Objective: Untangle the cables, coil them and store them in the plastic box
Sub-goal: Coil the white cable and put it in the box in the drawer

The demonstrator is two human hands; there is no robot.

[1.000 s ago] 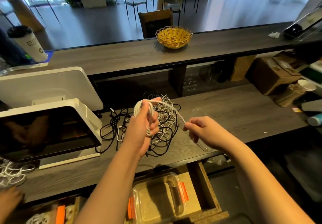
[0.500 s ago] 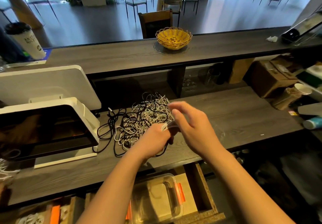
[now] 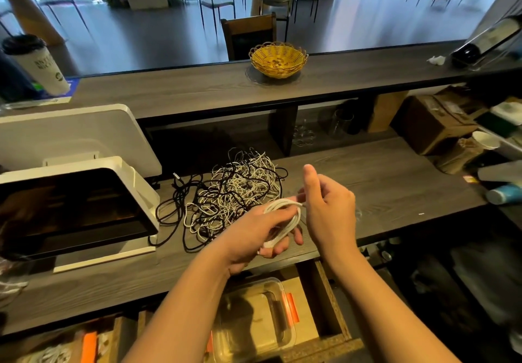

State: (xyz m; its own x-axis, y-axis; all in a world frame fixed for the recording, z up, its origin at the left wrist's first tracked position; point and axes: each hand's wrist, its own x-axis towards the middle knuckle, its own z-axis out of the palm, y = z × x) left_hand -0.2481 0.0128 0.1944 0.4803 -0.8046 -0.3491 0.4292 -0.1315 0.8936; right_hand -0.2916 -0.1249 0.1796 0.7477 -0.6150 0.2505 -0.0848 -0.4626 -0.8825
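Over the counter edge, the left hand (image 3: 265, 231) now cups a finished white coil (image 3: 284, 221), fingers curled round it, where a second ago a loose tail stretched between the hands. The right hand (image 3: 329, 210) pinches the cable's end against the loops, thumb raised. Looks ready for the plastic box (image 3: 254, 320) below; the tangled pile (image 3: 240, 190) waits behind.

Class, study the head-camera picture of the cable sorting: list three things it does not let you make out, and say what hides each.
1. Head view: the coiled white cable has its plug ends hidden inside the left hand.
2. Head view: the right hand shows its back, so whether its grip pinches the cable is hidden.
3. Head view: the plastic box is partly covered by the left forearm.
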